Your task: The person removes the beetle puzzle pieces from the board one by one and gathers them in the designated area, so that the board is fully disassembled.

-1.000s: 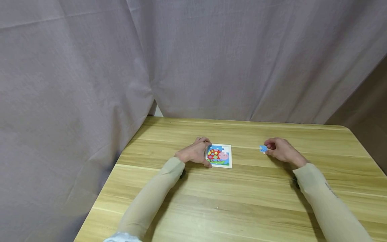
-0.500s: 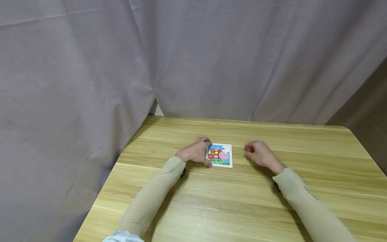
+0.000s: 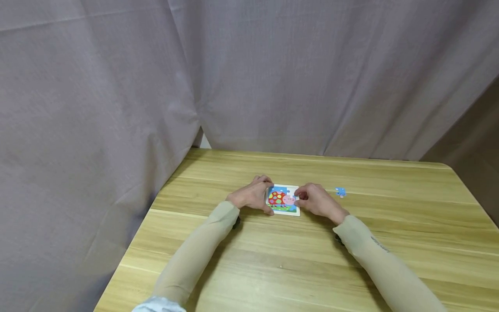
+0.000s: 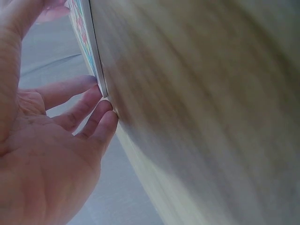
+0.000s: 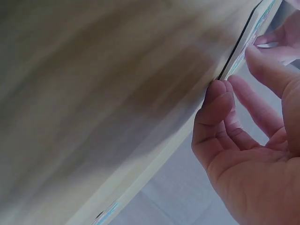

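Observation:
A small square jigsaw puzzle (image 3: pixel 283 207) lies on the wooden table, showing a red spotted ladybird with a pink face inside a white frame; a white gap shows at its upper right. My left hand (image 3: pixel 252 196) grips the frame's left side, thumb at the near corner and fingers at the far one. At the right edge, my right hand (image 3: pixel 316 200) has its thumb and fingers bent close over the puzzle. I cannot tell whether a piece is between them. To the right lies a loose blue puzzle piece (image 3: pixel 340 192) with a pink spot.
The wooden table (image 3: pixel 249 264) reaches back to a grey curtain (image 3: pixel 273 86) hanging behind it and on the left. Its rounded far right corner shows beyond the loose piece.
My right hand has moved left from the loose blue piece to the puzzle's right edge. The blue piece is left behind on the table. My left hand stays on the frame.

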